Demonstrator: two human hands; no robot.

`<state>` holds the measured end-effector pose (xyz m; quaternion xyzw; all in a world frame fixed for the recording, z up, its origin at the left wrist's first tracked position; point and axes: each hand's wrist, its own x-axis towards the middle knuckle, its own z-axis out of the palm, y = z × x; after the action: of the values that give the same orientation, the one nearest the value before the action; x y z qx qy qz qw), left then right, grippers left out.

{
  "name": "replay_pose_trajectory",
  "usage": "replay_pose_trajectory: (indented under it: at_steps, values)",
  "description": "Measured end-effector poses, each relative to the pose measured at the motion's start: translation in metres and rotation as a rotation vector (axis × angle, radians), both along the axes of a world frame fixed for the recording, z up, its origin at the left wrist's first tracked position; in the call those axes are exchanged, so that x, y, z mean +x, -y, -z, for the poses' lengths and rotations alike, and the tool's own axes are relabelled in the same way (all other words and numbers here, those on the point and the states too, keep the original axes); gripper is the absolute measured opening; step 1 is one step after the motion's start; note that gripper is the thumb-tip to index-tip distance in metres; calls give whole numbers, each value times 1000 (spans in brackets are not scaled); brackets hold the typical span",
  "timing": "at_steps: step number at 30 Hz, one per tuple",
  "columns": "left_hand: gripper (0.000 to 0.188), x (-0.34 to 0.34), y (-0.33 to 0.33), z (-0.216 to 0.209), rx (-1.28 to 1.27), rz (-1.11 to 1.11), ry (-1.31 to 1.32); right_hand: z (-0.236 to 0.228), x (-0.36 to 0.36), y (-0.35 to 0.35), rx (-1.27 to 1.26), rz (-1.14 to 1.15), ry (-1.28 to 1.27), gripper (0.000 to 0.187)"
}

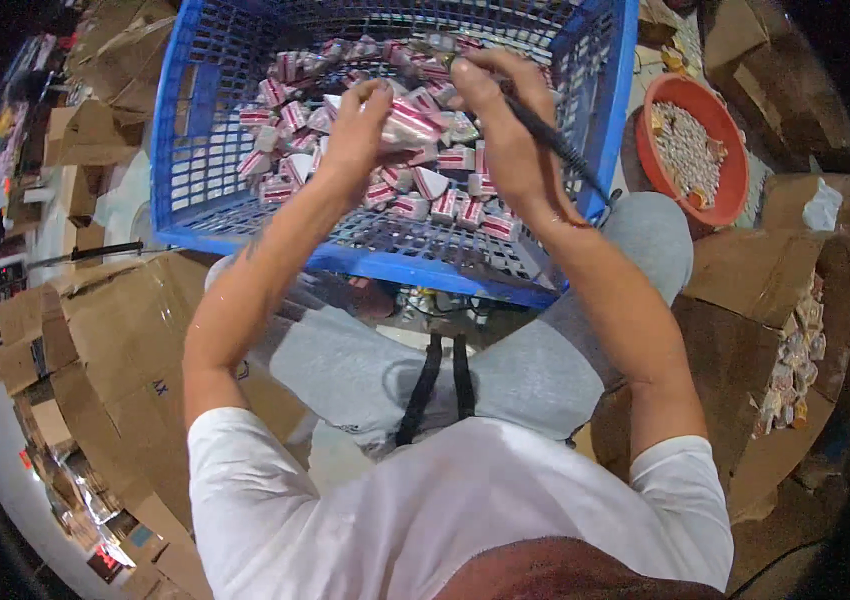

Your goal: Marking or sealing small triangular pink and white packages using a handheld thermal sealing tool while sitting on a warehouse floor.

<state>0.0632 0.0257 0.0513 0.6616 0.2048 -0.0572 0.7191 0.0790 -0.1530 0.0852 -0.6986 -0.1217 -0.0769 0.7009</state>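
In front of me a blue plastic crate [375,265] holds many small white blocks [430,183] with red bands. Over these, my left hand [353,135] grips a larger white-and-red packet [412,122] that looks wrapped in clear film. Facing it, my right hand [507,125] is closed round a slim black pen-like tool [557,142], whose back end runs down past my wrist. The tool's front end is mostly hidden by my fingers, so its exact kind cannot be made out.
An orange basin [647,140] full of small pale pieces stands right of the crate. Nearer on the right, an open cardboard box [720,275] holds small clear-wrapped items. Large cardboard boxes [135,350] lie on the left. My knees are close to the crate's near rim.
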Motion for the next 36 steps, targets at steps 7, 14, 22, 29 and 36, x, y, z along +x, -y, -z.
replay_pose_trajectory:
  at_steps: [7,14,22,29,36]
  values:
    - [54,-61,24,-12,-217,239,68,11,-13,-21,62,5,-92,48]
    - [45,-74,30,-20,-193,278,120,19,4,-17,165,56,-236,40]
    - [33,-59,35,3,-145,70,185,25,-5,-23,122,-7,-222,47]
    - [33,-66,30,-1,-300,328,33,19,-10,-14,37,-76,-184,54]
    - [22,-61,13,-5,-328,354,23,9,-9,-12,107,-86,-329,46]
